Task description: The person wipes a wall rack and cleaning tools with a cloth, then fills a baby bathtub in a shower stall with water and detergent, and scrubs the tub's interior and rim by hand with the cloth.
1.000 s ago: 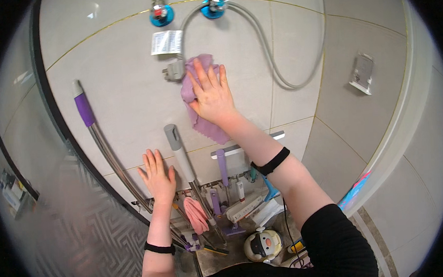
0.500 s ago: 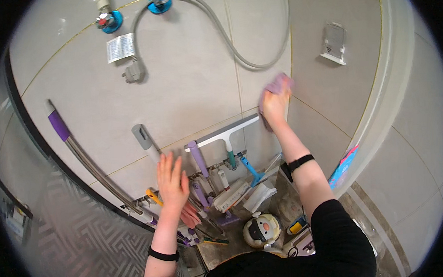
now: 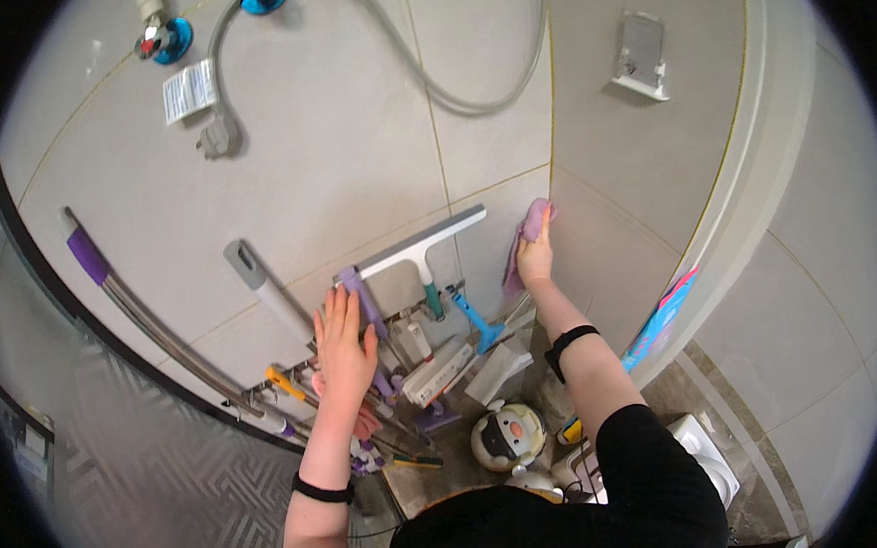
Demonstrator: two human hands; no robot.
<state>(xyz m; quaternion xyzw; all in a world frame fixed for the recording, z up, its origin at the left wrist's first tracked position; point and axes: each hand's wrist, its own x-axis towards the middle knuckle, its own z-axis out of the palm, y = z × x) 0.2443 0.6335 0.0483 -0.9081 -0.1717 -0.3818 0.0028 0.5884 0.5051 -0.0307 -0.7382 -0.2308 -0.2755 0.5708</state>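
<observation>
My right hand [image 3: 534, 255] presses a bunched purple cloth [image 3: 523, 250] to the tiled wall, close to the corner seam. Its fingers are wrapped over the cloth. With fingers stretched out and nothing in it, my left hand [image 3: 343, 346] hovers over the row of hanging cleaning tools. Beside its fingertips are a purple handle [image 3: 363, 300] and a grey-and-white pole [image 3: 269, 291]. A white squeegee with a green grip [image 3: 424, 257] hangs between the two hands. Just right of it hangs a small blue squeegee [image 3: 477, 322].
A grey cable with a plug [image 3: 219, 137] hangs on the wall below blue-ringed valves [image 3: 168, 40]. A purple-gripped metal pole [image 3: 128, 302] leans at left. Below stand a penguin-shaped container [image 3: 508, 436] and white boxes [image 3: 438, 371]. A white holder [image 3: 641, 57] is fixed on the right wall.
My right hand has moved down along the wall corner with the purple cloth. My left hand stays open near the tool handles. The whole view has shifted a little.
</observation>
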